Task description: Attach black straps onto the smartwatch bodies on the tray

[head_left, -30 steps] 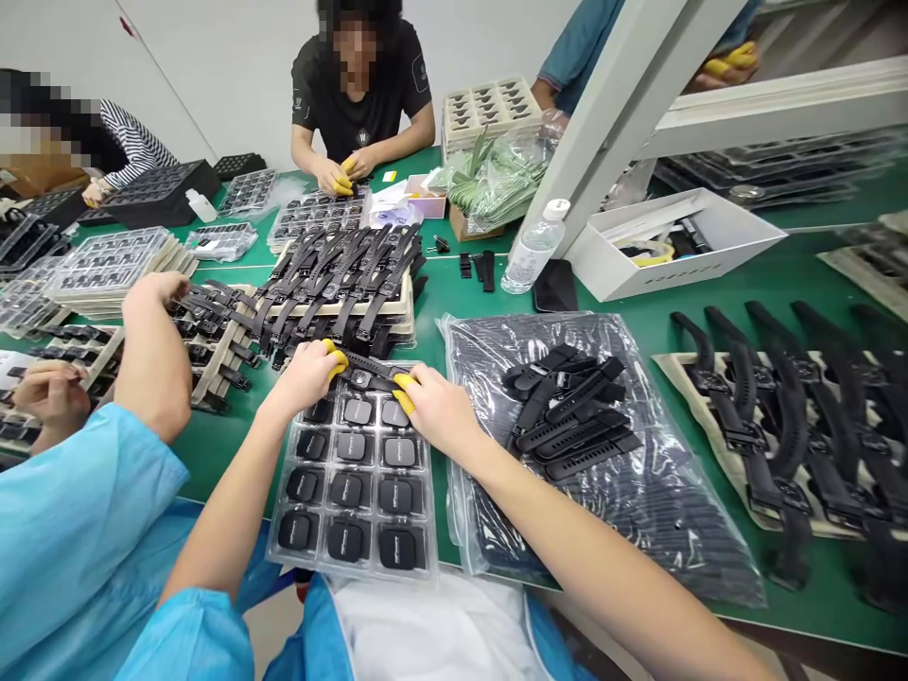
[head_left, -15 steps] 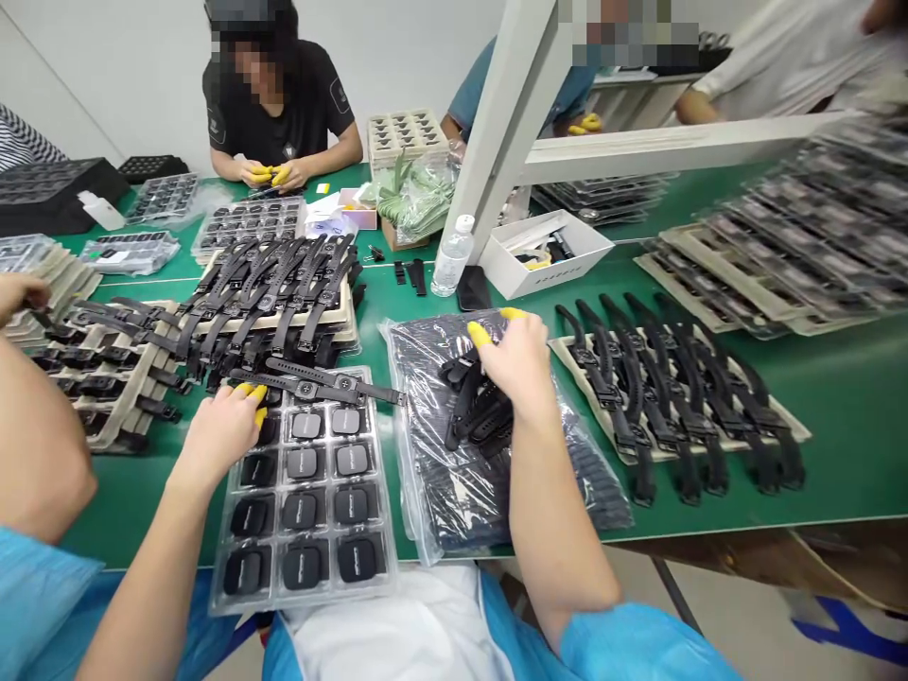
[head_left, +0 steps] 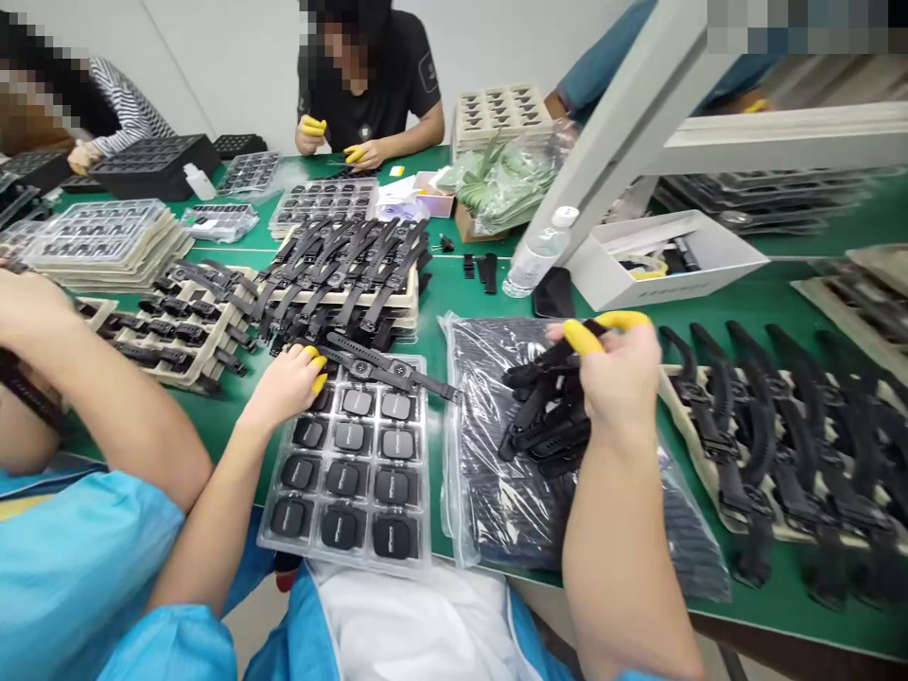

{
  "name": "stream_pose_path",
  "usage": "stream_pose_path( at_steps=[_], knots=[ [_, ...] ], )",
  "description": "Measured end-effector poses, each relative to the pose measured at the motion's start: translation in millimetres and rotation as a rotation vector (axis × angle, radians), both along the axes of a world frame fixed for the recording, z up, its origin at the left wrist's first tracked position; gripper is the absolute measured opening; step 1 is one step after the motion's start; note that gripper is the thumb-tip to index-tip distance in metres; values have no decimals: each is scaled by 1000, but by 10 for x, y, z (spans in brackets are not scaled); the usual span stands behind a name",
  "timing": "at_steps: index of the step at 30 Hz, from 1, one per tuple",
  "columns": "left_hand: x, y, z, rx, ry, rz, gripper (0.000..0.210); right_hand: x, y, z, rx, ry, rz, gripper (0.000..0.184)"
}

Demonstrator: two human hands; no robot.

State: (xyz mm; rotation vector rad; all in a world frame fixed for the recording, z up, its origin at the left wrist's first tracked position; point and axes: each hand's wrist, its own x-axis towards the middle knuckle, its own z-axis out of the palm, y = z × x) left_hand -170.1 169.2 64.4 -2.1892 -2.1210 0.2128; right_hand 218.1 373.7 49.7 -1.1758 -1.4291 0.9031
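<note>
My right hand (head_left: 619,369), with yellow finger cots, is closed on a black watch strap (head_left: 550,361) above a loose pile of straps (head_left: 550,430). That pile lies on a clear plastic bag (head_left: 497,511) filled with dark strips. My left hand (head_left: 288,383), also in yellow cots, rests with curled fingers at the far left corner of a clear tray (head_left: 434,492). What those fingers grip is hidden. Square black pieces (head_left: 342,480) sit in the tray's pockets. Two watches with straps (head_left: 399,371) lie across its far edge, beside my left hand.
Behind the tray stands a stack of trays loaded with strapped watches (head_left: 340,274). More straps lie on a beige tray (head_left: 766,454) at right. A water bottle (head_left: 543,253), phone (head_left: 553,295) and white box (head_left: 667,270) stand beyond the bag. A neighbour's arm (head_left: 120,388) reaches in at left.
My right hand has risen from the strap pile with a strap in its fingers. My left hand stays at the tray corner. The view has swung left. The co-worker opposite has moved their hands apart.
</note>
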Motion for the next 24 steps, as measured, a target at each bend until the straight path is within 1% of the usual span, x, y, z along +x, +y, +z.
stream_pose_path(
  at_steps=[1,2,3,4,6,8,9,11,14,17,19,20,22,24],
  knots=[
    [18,-9,-30,17,5,12,26,-89,-89,84,-2,243,60,34],
    [37,-14,-58,35,2,26,27,-185,-192,169,-11,412,130,36],
    [56,-14,-81,52,-7,40,27,-283,-302,246,-49,500,213,36],
    [75,-10,-98,64,-19,56,26,-378,-412,309,-115,545,306,36],
    [109,6,-113,72,-35,88,22,-540,-604,371,-279,553,479,36],
    [132,21,-108,70,-36,109,18,-655,-729,343,-420,518,603,37],
    [137,23,-102,69,-40,110,17,-694,-765,303,-465,498,645,38],
    [135,9,-88,73,-67,97,16,-741,-795,202,-505,463,701,39],
    [111,-65,-49,97,-151,95,13,-762,-789,72,-504,433,746,37],
    [125,-166,73,138,-288,194,13,-772,-798,14,-539,447,783,35],
    [206,-200,215,174,-457,272,16,-793,-830,0,-580,464,812,35],
    [276,-192,294,193,-567,287,18,-808,-853,-6,-599,475,828,35],
    [466,-112,433,221,-791,243,20,-843,-904,-15,-625,498,866,37],
    [691,65,504,234,-951,125,21,-873,-946,-21,-635,532,904,37]
  ],
)
